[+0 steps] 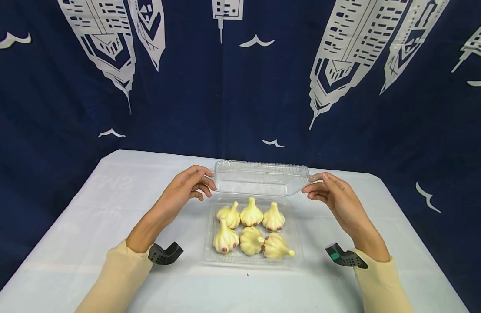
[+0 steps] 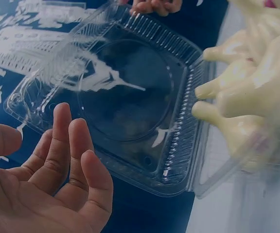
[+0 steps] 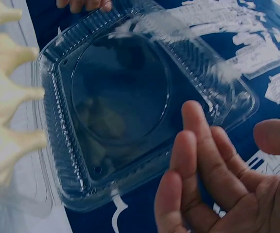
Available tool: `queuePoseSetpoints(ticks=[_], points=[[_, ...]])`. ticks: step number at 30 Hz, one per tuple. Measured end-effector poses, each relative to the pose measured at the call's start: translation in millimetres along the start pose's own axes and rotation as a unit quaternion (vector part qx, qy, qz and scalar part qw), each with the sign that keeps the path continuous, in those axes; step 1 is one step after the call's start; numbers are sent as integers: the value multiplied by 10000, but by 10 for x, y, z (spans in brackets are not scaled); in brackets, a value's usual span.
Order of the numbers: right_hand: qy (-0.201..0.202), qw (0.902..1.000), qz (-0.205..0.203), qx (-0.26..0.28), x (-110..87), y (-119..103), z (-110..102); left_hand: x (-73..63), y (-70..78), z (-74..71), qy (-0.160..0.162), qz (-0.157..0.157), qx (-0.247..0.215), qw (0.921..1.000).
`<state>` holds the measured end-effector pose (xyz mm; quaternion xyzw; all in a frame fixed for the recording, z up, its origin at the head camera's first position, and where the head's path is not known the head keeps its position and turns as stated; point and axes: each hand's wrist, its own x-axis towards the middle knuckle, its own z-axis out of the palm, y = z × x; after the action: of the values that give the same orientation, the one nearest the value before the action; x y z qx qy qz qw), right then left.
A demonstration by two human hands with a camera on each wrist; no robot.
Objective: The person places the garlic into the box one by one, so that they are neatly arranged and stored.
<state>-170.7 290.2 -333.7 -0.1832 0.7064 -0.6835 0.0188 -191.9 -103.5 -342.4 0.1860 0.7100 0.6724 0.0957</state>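
Note:
A clear plastic clamshell box stands with its lid [image 1: 260, 188] raised at the back of its base [image 1: 256, 262]. Several pale yellow garlic bulbs [image 1: 251, 215] with purplish root ends sit in the base in two rows. My left hand [image 1: 187, 184] is at the lid's left edge, its fingers loosely bent and the thumb apart from them in the left wrist view. At the lid's right edge is my right hand [image 1: 334, 195], fingertips close along the side and thumb held away. Neither hand closes round the plastic.
The box rests on a white-covered table [image 1: 177, 282]. Behind the table hangs a dark blue cloth [image 1: 224, 100] with white buildings and birds printed on it. Black bands [image 1: 166, 253] sit on both wrists, over beige sleeves.

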Motion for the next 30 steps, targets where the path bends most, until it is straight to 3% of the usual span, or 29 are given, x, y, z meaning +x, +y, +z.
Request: queuePoseSetpoints(ticks=[12,20,30], points=[[143,9977,422,-501,-157,1,123,-227,63,24,-235,-74,687,9973],[-376,9967,311,-645,-356,78,149,-463,6,54,-345,-146,1272,9912],[-950,9859,880,-1061,-663,252,119,-699,-185,179,-449,-402,1764,9825]])
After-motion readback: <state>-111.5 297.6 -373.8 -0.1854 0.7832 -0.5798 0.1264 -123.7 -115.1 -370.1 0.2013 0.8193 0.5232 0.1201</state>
